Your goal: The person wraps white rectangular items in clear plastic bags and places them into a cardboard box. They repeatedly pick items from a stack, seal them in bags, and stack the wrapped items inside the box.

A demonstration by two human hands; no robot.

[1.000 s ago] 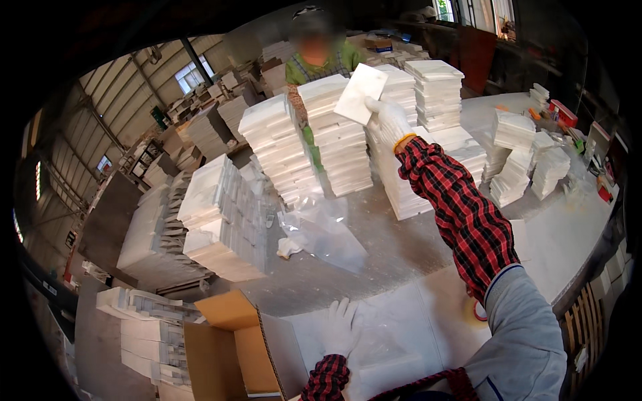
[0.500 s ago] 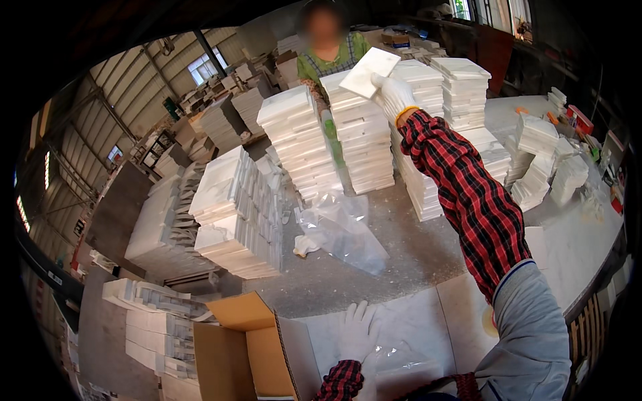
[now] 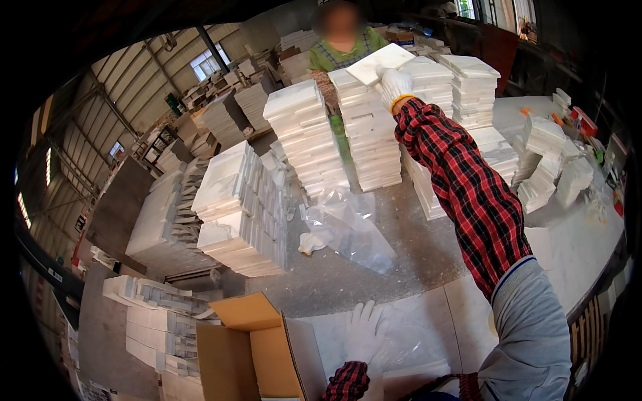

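Note:
My right hand (image 3: 395, 85), in a white glove, reaches far out and grips the near edge of a thin white marble tile (image 3: 376, 63). The tile is tilted over the top of a tall tile stack (image 3: 370, 137); I cannot tell whether it touches. My left hand (image 3: 364, 332), also gloved, lies flat with fingers stretched on the near white slab. Beside it clear plastic film (image 3: 409, 337) lies over the slab, close to a low white tile (image 3: 418, 375). An open cardboard box (image 3: 271, 357) stands just left of that hand.
More tile stacks (image 3: 304, 137) rise across the table (image 3: 314, 287), another pile (image 3: 244, 207) at left. Clear plastic bags (image 3: 354, 230) lie mid-table. A co-worker (image 3: 341, 50) stands opposite, a green sleeve (image 3: 341, 144) between stacks. Loose tile pieces (image 3: 545, 164) are at right.
The tile in my right hand has tipped flatter, closer over the stack. My left hand stays flat on the slab. The whole view has shifted slightly.

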